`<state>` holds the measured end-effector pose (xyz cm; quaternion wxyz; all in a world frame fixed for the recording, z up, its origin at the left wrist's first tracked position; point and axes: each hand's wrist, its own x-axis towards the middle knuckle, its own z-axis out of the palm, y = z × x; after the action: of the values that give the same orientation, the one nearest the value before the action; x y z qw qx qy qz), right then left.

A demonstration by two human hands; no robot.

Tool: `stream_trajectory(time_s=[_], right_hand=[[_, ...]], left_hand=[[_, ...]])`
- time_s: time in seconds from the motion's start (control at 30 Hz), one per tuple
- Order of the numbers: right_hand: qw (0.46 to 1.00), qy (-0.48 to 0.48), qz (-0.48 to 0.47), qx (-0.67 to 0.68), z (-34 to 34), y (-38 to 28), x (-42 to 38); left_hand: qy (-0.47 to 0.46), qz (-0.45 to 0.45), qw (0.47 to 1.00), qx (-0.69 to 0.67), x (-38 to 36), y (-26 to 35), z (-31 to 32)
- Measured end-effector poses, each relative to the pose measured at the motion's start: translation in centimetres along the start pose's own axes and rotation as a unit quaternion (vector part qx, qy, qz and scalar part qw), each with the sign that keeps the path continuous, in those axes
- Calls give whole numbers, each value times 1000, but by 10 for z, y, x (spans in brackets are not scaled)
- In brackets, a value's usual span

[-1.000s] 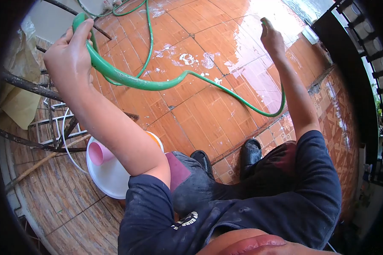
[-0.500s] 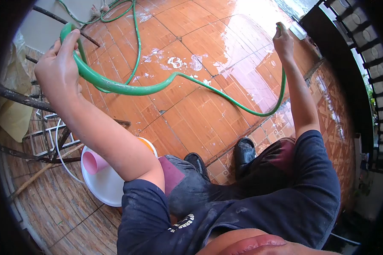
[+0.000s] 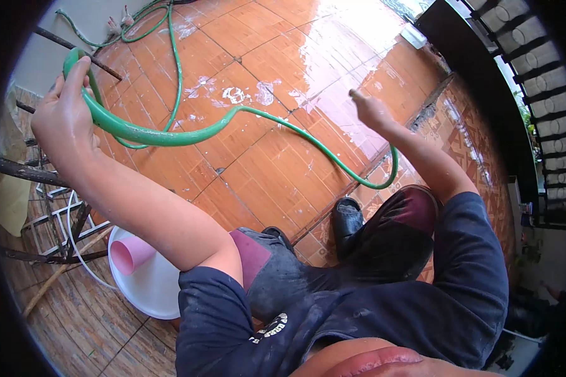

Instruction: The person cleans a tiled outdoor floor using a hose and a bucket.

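the hands are apart: the left hand (image 3: 65, 129) is clamped on the hose (image 3: 163, 137); the right hand (image 3: 374, 114) is closed, seemingly on its thinner part, though its grip is unclear. the right has just dropped inward, likely giving the hose slack for handling. the cup (image 3: 131, 254) lies on the white lid (image 3: 154, 292), below the left forearm.

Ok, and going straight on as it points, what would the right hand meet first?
Nothing that I can see: ahead of the right hand the way looks free over the orange floor tiles, though its height above them is hard to judge.
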<state>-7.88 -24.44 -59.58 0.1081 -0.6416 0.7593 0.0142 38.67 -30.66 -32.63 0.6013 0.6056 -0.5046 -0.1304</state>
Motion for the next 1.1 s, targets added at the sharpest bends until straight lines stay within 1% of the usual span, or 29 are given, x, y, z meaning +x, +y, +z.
stream_trajectory(time_s=[0.07,0.1,0.13,0.17,0.3,0.37,0.4,0.47,0.5,0.57,0.6,0.67,0.73,0.8,0.83,0.87,0.97,1.03,1.1], right_hand=[[996,15,-83,3,19,-3,10],[996,14,-83,3,39,0,25],[998,8,-62,-3,63,6,46],[999,3,-51,-5,68,6,58],[999,18,-34,-13,66,-5,89],[993,64,83,55,72,-6,103],[993,62,83,57,80,-3,107],[998,26,49,39,97,-2,104],[998,21,51,43,101,-1,104],[988,2,134,83,96,-2,106],[987,2,136,84,89,-6,102],[996,-17,80,38,75,-13,92],[997,-11,62,33,96,-3,105],[987,75,102,101,94,-1,104],[986,54,105,114,92,1,103],[987,54,106,111,95,4,102],[989,66,98,94,91,10,102],[979,45,159,120,78,11,96],[983,36,150,97,79,13,88]], left_hand=[[0,6,1000,25,1,-1,-1],[0,4,1000,26,0,0,0],[2,9,1000,6,-1,1,1],[3,14,1000,-13,-2,1,1],[-28,2,1000,-4,3,1,-4],[-28,15,999,14,0,5,-5],[-29,15,999,17,2,4,-6],[-58,14,998,36,8,-1,-9],[-63,13,997,39,8,-3,-9],[-53,-8,998,26,8,-5,-8],[-54,-8,998,26,7,-3,-7],[-42,9,998,51,4,0,-7],[-44,12,998,44,6,-1,-6],[-47,13,998,41,10,-4,-8],[-57,13,997,40,13,-6,-10],[-67,12,997,36,13,-7,-9],[-56,17,998,17,12,-9,-5],[-62,17,998,19,15,-11,-7],[-70,15,997,18,14,-9,-5]])
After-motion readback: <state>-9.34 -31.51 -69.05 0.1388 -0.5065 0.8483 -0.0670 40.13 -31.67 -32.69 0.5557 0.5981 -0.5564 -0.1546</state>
